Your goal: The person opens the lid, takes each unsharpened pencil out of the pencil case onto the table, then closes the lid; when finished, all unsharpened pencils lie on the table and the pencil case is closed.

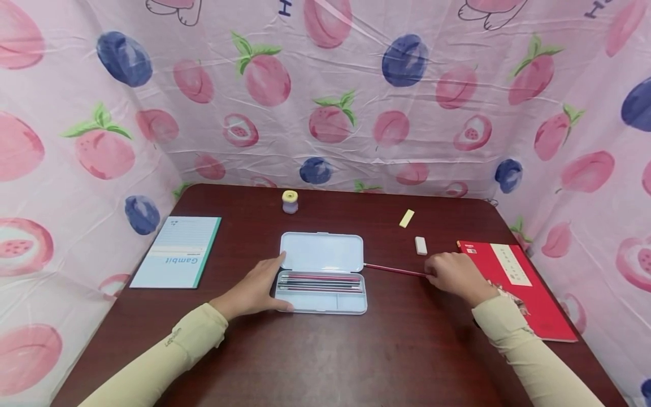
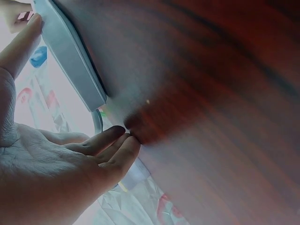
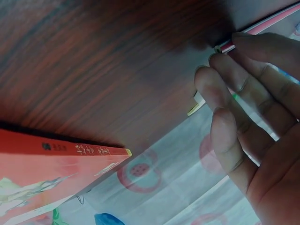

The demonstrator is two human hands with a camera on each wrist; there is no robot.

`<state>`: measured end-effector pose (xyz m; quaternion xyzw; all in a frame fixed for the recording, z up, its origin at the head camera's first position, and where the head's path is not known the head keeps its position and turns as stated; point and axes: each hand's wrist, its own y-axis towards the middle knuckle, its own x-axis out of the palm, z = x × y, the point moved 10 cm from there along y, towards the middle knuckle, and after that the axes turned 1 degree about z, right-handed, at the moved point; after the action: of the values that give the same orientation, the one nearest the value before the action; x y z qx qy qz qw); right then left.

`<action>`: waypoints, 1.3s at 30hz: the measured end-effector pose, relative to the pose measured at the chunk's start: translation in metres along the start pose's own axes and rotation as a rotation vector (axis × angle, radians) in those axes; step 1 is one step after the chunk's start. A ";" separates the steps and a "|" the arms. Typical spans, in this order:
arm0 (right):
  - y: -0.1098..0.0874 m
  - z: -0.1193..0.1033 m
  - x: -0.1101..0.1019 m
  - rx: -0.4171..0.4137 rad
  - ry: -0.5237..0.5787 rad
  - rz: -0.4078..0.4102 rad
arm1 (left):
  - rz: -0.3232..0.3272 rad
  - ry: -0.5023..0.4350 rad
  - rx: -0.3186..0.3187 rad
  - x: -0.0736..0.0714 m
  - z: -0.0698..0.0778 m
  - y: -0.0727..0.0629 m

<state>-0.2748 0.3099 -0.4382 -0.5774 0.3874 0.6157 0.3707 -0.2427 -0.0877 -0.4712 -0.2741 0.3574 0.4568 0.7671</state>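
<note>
A light blue pencil case [image 1: 307,301] lies open on the table, its lid [image 1: 322,251] folded back. Several pencils [image 1: 320,282] lie side by side in its upper compartment. My left hand [image 1: 252,288] rests at the case's left end, thumb by the front edge and index finger by the lid. In the left wrist view its fingers are nearly straight, and the thumb tip touches the case [image 2: 70,56]. To the right, my right hand [image 1: 454,277] pinches the end of a red pencil [image 1: 394,269] between thumb and fingertips. The pencil's other end points at the lid's lower right corner.
A white eraser [image 1: 420,246] and a pale yellow strip [image 1: 406,218] lie behind the right hand. A red book [image 1: 544,305] is at the right, a light blue notebook [image 1: 175,254] at the left. A small yellow-topped sharpener-like object [image 1: 290,202] stands at the back.
</note>
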 end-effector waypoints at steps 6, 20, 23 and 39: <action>-0.002 0.000 -0.007 0.065 0.006 0.043 | -0.003 0.010 0.006 0.000 0.000 0.000; 0.026 -0.075 -0.040 -0.005 0.264 0.225 | 0.001 -0.005 -0.014 0.002 0.001 0.001; 0.034 -0.093 -0.037 -0.021 0.309 0.196 | 0.004 -0.005 -0.018 0.000 0.001 0.000; 0.054 -0.144 -0.016 -0.133 0.299 0.088 | -0.003 0.007 -0.012 0.001 0.000 0.000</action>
<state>-0.2617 0.1565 -0.4247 -0.6683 0.4214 0.5629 0.2426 -0.2424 -0.0869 -0.4721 -0.2806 0.3569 0.4569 0.7649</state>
